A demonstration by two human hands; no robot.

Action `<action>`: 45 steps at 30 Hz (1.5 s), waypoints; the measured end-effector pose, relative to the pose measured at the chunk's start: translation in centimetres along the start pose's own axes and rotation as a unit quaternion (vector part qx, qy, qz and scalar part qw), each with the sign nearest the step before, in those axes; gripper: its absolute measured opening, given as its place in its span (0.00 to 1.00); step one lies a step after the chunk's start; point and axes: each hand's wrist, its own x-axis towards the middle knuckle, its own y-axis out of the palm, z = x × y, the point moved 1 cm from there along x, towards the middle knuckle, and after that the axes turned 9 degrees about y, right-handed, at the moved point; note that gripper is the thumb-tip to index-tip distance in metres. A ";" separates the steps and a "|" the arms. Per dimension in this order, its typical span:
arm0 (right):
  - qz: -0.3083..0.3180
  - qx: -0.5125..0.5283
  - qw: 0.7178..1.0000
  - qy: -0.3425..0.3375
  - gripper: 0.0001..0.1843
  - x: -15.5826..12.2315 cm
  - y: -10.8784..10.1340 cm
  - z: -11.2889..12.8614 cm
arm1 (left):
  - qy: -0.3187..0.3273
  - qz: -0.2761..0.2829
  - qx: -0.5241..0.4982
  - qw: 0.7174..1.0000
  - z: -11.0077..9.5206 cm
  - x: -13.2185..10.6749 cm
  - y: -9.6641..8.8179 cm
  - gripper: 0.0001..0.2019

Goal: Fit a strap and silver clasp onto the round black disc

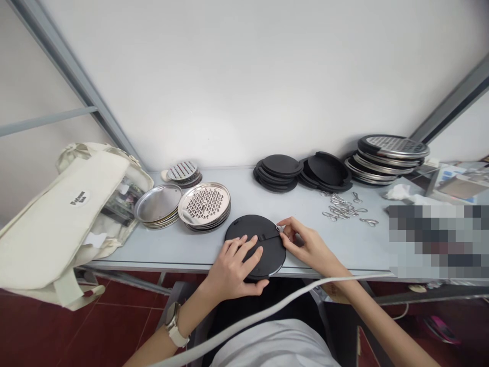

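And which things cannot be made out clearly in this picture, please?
In the head view:
Underside of the black disc: turned away.
Metal piece: small, partly covered by the right hand.
Text on the bag label: too small.
Pixelated patch, right: masks whatever lies behind.

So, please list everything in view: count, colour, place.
disc: one, black, front centre
plain plates: one stack, silver, left
grater plates: two stacks, silver, left
covers: two piles, black, rear
mixed stack: one, black and silver, rear right
clips: many, silver, right
clutter: uncountable, mixed, far right
bag: one, cream, far left
table: one, grey, beneath
cable: one, white, foreground
watch: one, white strap, left wrist
left hand: one, on disc
right hand: one, at disc's edge
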 end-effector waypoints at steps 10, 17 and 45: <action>0.003 -0.003 1.000 -0.004 0.13 0.1 -0.1 0.1 | 0.001 0.001 0.003 1.000 0.0 -0.1 0.1 0.26; -0.002 0.005 1.000 -0.001 0.13 0.1 -0.1 0.1 | 0.000 0.001 0.002 1.000 0.0 0.0 0.0 0.26; 0.040 0.029 0.999 0.017 0.11 0.1 -0.1 -0.4 | 0.004 -0.005 0.003 1.000 0.0 0.1 -0.1 0.26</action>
